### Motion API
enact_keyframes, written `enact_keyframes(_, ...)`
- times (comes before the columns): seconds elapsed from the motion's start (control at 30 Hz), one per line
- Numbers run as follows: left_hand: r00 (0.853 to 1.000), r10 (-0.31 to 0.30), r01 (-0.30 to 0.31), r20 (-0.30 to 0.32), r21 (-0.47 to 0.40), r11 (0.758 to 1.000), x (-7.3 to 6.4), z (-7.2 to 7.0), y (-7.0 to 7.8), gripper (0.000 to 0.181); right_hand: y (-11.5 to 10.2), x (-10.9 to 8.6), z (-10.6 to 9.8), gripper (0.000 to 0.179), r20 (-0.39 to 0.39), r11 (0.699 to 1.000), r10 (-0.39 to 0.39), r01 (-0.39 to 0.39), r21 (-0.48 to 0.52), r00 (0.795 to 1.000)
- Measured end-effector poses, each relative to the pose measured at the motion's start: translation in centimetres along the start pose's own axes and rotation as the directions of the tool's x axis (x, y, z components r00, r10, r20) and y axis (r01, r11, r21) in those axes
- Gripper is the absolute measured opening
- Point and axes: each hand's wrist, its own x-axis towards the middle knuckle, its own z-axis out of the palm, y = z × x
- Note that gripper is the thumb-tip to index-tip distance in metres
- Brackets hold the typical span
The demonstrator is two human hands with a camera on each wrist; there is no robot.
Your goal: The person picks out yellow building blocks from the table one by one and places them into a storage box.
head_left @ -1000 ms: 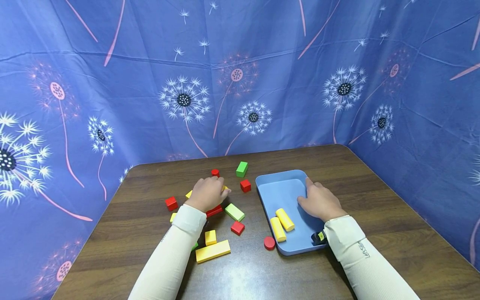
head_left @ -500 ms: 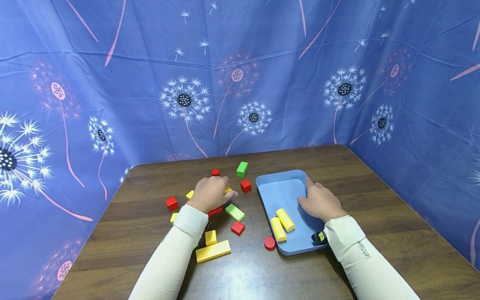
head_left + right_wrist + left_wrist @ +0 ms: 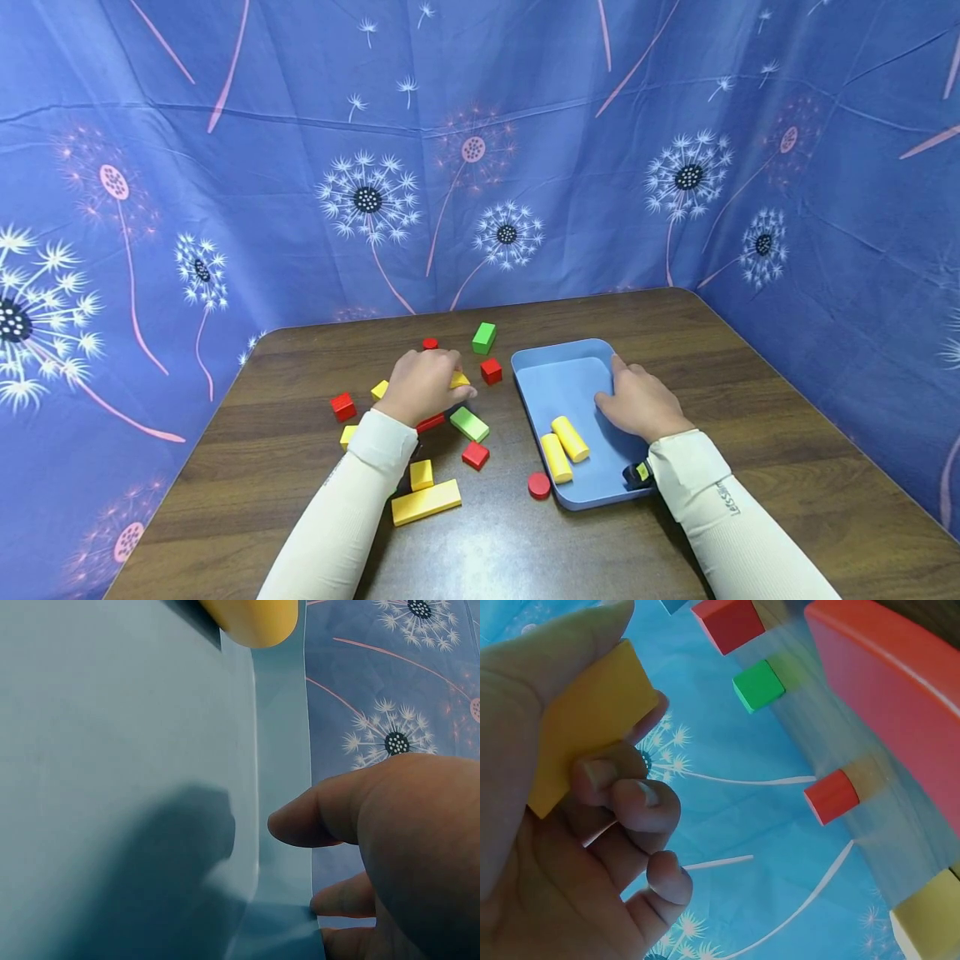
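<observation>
My left hand (image 3: 422,387) pinches a yellow block (image 3: 592,724) between thumb and fingers, over the scattered blocks on the left. Beneath this hand a red block (image 3: 431,422) is partly hidden. My right hand (image 3: 642,404) holds the right wall of a blue tray (image 3: 573,379). In the right wrist view the thumb lies on the inner side of the tray wall (image 3: 283,735) and the other fingers show beyond it. Two yellow cylinders (image 3: 562,450) lie side by side in the tray, along its left wall.
A light green block (image 3: 470,425), red blocks (image 3: 476,455) and a long yellow block (image 3: 427,503) lie left of the tray. A red disc (image 3: 538,486) sits by its near left corner. Farther back is a green block (image 3: 483,338). Patterned blue cloth (image 3: 420,217) hangs behind the table.
My left hand has shifted slightly to the right, with the yellow block showing more between its fingers. The right hand and the tray have stayed put.
</observation>
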Motion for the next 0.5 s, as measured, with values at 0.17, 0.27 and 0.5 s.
enact_keyframes(0.17, 0.999, 0.020, -0.020, -0.031, 0.007, 1.000, 0.09, -0.03, 0.12, 0.040, -0.06, -0.07, -0.05, 0.083, 0.004, 1.000, 0.003, -0.003, 0.008, 1.000)
enact_keyframes(0.27, 0.999, 0.028, -0.026, -0.047, 0.028, 0.999, 0.10, 0.05, 0.08, 0.036, -0.08, -0.08, -0.03, 0.084, 0.005, 1.000, 0.005, -0.005, 0.009, 1.000)
enact_keyframes(0.5, 0.997, 0.034, -0.032, -0.064, 0.026, 0.999, 0.16, -0.01, 0.27, 0.025, -0.05, -0.02, -0.02, 0.084, 0.003, 1.000, 0.006, -0.006, 0.004, 1.000)
